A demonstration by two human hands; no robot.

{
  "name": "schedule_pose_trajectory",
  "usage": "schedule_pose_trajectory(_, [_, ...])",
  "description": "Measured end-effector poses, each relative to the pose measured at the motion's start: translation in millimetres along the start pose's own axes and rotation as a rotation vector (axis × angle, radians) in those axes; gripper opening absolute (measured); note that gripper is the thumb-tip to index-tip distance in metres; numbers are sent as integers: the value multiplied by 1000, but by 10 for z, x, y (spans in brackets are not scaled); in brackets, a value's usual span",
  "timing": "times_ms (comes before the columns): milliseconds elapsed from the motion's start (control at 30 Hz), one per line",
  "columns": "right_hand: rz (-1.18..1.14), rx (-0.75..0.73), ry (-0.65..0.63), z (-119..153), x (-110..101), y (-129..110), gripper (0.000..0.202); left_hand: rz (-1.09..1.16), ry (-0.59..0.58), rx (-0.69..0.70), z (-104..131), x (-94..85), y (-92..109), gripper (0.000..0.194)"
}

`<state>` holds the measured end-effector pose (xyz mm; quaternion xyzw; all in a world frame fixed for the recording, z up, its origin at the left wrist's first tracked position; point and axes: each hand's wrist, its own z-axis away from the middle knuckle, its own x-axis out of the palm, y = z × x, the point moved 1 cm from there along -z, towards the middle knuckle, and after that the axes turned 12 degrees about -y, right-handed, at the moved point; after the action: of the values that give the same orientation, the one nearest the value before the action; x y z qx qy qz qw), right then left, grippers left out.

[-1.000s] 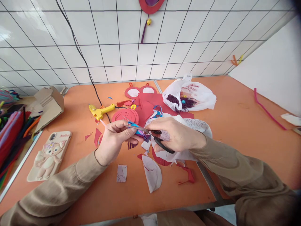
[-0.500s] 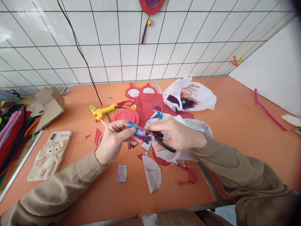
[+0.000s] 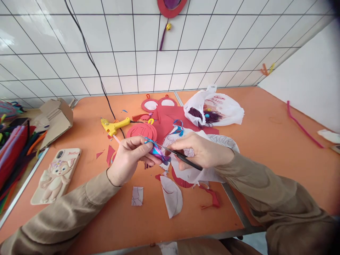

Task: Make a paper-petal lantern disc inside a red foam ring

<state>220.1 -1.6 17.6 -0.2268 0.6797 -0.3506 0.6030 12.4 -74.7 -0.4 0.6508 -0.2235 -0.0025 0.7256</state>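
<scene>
Head view: shows ribbon (image 3: 157, 152) pinched in left hand (image 3: 124, 161), raised over tabletop (image 3: 117, 226), roughly midway between near and far edges. Shows scissors (image 3: 190, 161) clamped in right hand (image 3: 207, 150), with blades at ribbon. Places both hands close together; cannot tell if touching. Suggests cutting in hand; would call for steady pinch, aligned blades and fingertips clear of them. Includes glue gun (image 3: 117, 126) toward far-left corner, phone (image 3: 57, 177) beside left edge, bag (image 3: 231, 110) near far edge.
</scene>
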Motion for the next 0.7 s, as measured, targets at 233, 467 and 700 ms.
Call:
schedule_pose_trajectory(233, [-85,22,-62,11,-33,-21,39,-3,-5,-29,-5,3,13,27])
schedule_pose_trajectory(467, [-97,26,-87,22,-62,25,32,8,-15,-63,-8,9,22,26])
schedule_pose_trajectory(700, [-79,60,-74,10,-35,3,35,-4,-23,-83,14,22,6,22])
